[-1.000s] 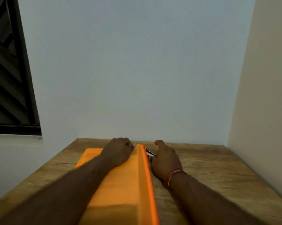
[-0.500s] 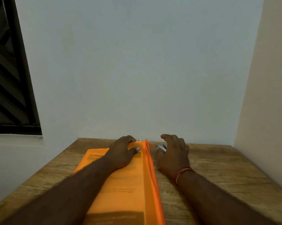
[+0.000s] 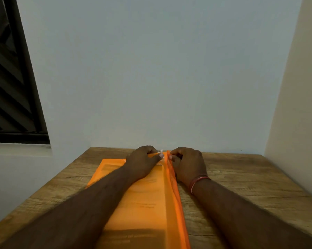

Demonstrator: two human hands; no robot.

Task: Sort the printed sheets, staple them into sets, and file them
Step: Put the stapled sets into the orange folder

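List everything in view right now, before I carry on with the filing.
folder: one, orange, faint print on it, flat on the table
table: one, brown wood grain, against the wall
small object: one, pale, at the folder's far end; too small to identify
window: one, dark slats, left
bracelet: one, red, right wrist
left hand: one, grips the folder's far end
right hand: one, fingers curled at the folder's raised right edge; hold unclear
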